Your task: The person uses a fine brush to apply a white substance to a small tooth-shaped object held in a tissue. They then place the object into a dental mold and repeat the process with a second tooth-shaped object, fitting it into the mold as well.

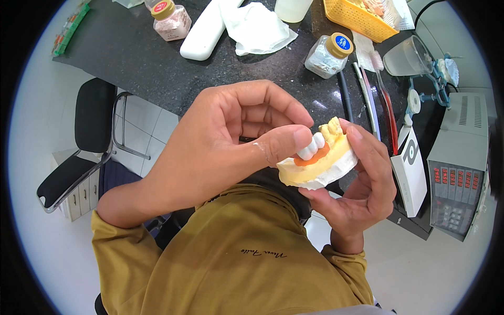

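Note:
Over my lap I hold a dental model (294, 174), with a yellow stone upper part on a white plaster base. A row of white tooth crowns (310, 152), joined as a bridge, sits on it above an orange gum-coloured band (315, 158). Yellow stone teeth (331, 128) stand at its far end. My right hand (367, 184) grips the model from the right, fingers behind and thumb below. My left hand (231, 139) reaches in from the left, its fingers curled. The left thumb tip rests against the white crowns, with the index fingertip close by; their exact contact is partly hidden.
On the dark speckled counter (142, 58) stand powder jars (329, 56), a white device (205, 34), crumpled tissue (257, 31) and a yellow basket (362, 23). Brushes (386, 100), a clear cup (407, 56), a white box (411, 170) and a grey control unit (457, 173) lie right. A chair (94, 115) stands left.

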Action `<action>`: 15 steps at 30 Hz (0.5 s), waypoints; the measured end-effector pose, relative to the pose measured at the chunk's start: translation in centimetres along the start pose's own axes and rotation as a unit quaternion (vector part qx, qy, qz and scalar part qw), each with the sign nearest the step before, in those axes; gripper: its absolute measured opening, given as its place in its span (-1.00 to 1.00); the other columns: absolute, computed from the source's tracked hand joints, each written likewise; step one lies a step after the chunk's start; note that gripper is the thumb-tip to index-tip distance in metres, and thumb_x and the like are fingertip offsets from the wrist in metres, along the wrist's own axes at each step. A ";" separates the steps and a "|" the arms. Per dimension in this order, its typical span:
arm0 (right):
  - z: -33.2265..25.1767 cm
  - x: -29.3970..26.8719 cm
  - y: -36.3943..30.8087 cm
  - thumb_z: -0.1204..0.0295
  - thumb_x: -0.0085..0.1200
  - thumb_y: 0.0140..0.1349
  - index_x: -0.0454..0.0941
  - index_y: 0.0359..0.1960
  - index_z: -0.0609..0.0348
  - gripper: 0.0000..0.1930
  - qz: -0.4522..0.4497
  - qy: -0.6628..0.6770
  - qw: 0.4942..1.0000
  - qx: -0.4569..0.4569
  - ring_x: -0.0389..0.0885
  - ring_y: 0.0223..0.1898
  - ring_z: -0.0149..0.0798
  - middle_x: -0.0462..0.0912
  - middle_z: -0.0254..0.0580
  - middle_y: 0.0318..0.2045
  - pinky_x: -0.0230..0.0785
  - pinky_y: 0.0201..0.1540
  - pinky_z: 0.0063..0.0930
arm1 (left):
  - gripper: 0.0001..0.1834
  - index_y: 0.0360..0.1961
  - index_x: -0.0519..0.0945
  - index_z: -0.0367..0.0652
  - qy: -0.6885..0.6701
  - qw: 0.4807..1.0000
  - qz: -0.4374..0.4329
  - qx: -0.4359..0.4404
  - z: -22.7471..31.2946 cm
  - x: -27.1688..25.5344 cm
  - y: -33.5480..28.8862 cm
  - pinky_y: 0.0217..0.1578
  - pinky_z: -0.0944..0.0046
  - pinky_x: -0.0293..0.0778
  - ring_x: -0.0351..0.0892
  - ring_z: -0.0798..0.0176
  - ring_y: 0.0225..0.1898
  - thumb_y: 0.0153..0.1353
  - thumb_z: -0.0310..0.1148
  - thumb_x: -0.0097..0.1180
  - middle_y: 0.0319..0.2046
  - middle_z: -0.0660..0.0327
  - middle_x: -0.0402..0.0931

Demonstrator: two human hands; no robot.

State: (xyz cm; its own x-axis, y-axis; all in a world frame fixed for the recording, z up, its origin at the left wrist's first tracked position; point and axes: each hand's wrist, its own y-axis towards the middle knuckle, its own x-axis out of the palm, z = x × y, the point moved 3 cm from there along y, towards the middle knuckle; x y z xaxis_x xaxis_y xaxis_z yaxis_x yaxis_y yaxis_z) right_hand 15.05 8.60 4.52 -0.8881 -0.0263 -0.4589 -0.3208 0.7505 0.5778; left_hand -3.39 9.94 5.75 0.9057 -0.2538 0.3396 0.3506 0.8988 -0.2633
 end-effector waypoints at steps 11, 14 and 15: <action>0.0 0.0 0.1 0.21 0.42 -0.16 0.39 0.01 0.39 -0.28 -0.009 -0.014 1.000 -0.002 0.52 -0.03 -0.06 0.51 0.13 -0.07 0.48 -0.03 -0.32 | -0.75 -0.19 0.48 -0.34 0.008 1.000 -0.006 -0.030 -0.2 -0.2 0.1 -0.19 0.41 0.53 0.58 0.40 -0.26 0.10 -0.51 0.19 -0.32 0.13 0.57; -0.1 -0.1 0.2 0.22 0.43 -0.17 0.40 0.01 0.39 -0.28 -0.011 -0.022 1.000 0.002 0.52 -0.03 -0.07 0.51 0.13 -0.07 0.47 -0.03 -0.33 | -0.73 -0.17 0.47 -0.32 -0.027 0.999 -0.002 -0.045 -0.3 -0.3 0.1 -0.19 0.41 0.53 0.58 0.39 -0.26 0.11 -0.48 0.19 -0.31 0.14 0.57; -0.1 -0.1 0.2 0.22 0.43 -0.17 0.40 0.00 0.39 -0.28 -0.011 -0.024 1.000 0.004 0.52 -0.04 -0.08 0.51 0.12 -0.07 0.47 -0.03 -0.33 | -0.73 -0.17 0.47 -0.31 -0.038 0.998 -0.001 -0.051 -0.4 -0.3 0.2 -0.19 0.41 0.53 0.58 0.39 -0.26 0.11 -0.47 0.19 -0.31 0.14 0.57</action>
State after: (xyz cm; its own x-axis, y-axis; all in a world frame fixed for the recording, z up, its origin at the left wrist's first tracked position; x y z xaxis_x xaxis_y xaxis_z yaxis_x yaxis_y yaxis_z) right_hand 15.03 8.70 4.78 -0.8640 -0.0116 -0.5033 -0.3377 0.7548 0.5623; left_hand -3.54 10.02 5.24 0.8855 -0.2239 0.4071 0.3783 0.8561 -0.3520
